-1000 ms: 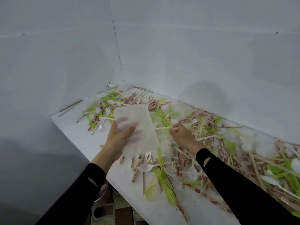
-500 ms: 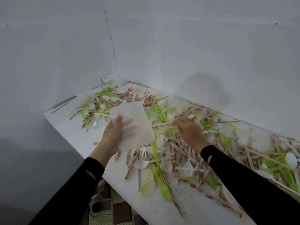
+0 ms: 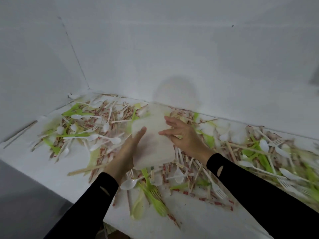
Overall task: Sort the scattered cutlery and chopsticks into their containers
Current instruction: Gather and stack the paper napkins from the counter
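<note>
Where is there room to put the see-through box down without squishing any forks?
There are two bare patches on the table. One is the near-left corner, between the white spoons and the front edge. The other is the front strip just right of the green forks. The middle under the box and the whole right side are crowded.

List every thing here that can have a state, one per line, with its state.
translucent container: lifted above the table, tilted, blurred; contents unclear
left hand: grips the container, thumb on top
right hand: straight fingers touch the container's side
cutlery: scattered, unsorted on the table
chopsticks: scattered, unsorted
</note>
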{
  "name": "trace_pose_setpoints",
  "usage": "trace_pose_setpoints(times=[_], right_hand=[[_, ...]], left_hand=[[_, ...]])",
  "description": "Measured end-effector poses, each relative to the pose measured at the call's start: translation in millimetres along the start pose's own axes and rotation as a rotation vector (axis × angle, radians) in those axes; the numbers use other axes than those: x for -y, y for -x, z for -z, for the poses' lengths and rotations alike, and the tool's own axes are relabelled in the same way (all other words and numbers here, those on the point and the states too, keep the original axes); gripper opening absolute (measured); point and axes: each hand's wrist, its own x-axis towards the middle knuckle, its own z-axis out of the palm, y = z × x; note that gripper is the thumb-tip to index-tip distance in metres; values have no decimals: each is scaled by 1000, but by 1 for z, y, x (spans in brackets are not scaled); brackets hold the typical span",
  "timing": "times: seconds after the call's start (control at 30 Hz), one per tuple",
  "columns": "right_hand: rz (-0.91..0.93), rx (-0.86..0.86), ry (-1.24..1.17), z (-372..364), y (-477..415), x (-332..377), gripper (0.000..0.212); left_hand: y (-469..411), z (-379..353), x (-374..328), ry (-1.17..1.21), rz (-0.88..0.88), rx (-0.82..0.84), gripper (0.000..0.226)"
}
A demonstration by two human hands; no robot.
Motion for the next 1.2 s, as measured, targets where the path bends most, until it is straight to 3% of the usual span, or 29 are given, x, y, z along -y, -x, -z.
trace_pose_setpoints(times=[0.13, 0.27, 0.4, 0.53, 0.77, 0.83, 0.97, 1.03, 1.2], right_hand=[[-176, 65, 51, 31, 16, -23, 50], [-459, -65, 127, 72, 30, -60, 40], [-648, -34, 403, 104, 45, -114, 37], [-689, -5, 629, 115, 49, -148, 35], [-697, 63, 789, 107, 39, -181, 36], [-641, -40, 808, 104, 41, -184, 28], [-479, -450, 683, 99, 38, -164, 13], [-331, -578, 699, 97, 30, -144, 5], [132, -538, 587, 58, 2, -76, 4]], left_hand=[[-25, -24, 10, -50, -46, 50, 35], [-43, -52, 17, -36, -42, 7, 30], [-54, -67, 22, -90, -59, 3, 27], [-57, -73, 30, -43, -32, -67, 33], [-50, -63, 41, 20, 38, -209, 17], [-47, -55, 42, 32, 48, -235, 25], [-41, -33, 41, 81, 91, -267, 33], [-41, -23, 41, 140, 85, -282, 38], [-49, -14, 37, 191, 41, -299, 48]])
